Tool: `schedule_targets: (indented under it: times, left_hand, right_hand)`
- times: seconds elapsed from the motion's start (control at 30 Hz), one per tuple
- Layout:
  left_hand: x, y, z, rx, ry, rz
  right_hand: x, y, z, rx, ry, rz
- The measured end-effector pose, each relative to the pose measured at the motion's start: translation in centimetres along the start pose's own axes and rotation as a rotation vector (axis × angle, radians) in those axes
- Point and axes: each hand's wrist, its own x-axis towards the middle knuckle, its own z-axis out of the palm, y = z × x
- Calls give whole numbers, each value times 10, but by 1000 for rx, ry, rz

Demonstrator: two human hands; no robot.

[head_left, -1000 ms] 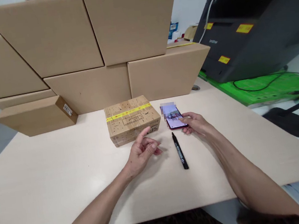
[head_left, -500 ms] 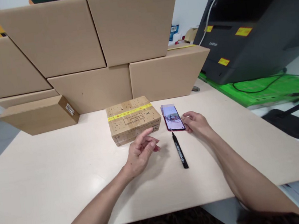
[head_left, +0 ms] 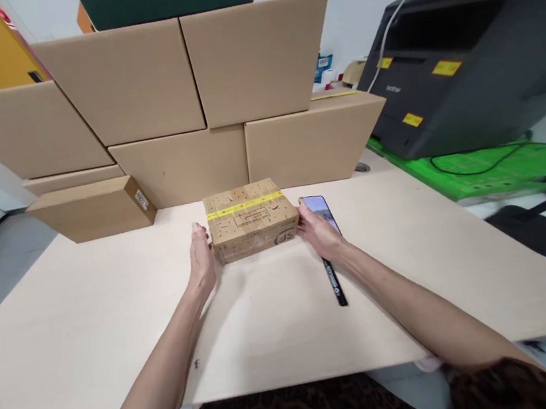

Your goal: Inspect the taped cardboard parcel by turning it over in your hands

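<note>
box: flanked by open left hand, right hand | marker part-hidden

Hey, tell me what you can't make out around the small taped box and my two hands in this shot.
- Head view: the phone is half hidden by the right hand; screen content too small.
- Marker: its far tip lies under the right wrist.
- Small taped box: printing too small to read; its end faces are covered by the left hand and right hand.

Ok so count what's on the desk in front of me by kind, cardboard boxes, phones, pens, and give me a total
Cardboard boxes: 8, with the small taped box between left hand and right hand
Phones: 1
Marker pens: 1
Total: 10
</note>
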Motion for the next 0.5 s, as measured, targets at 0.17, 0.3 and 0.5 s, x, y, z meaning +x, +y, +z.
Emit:
schedule_targets:
  times: [0.17, 0.3, 0.5]
  left_hand:
    - [-3, 3, 14, -258, -114, -111]
    - [-1, 10, 7, -272, -114, -99]
    - [-4, 9, -3, -256, -149, -53]
  right_hand:
    - [-16, -6, 16, 163, -122, -59]
    - [-29, -9, 10, 190, -88, -123]
    - [-35, -11, 2, 150, -60, -161]
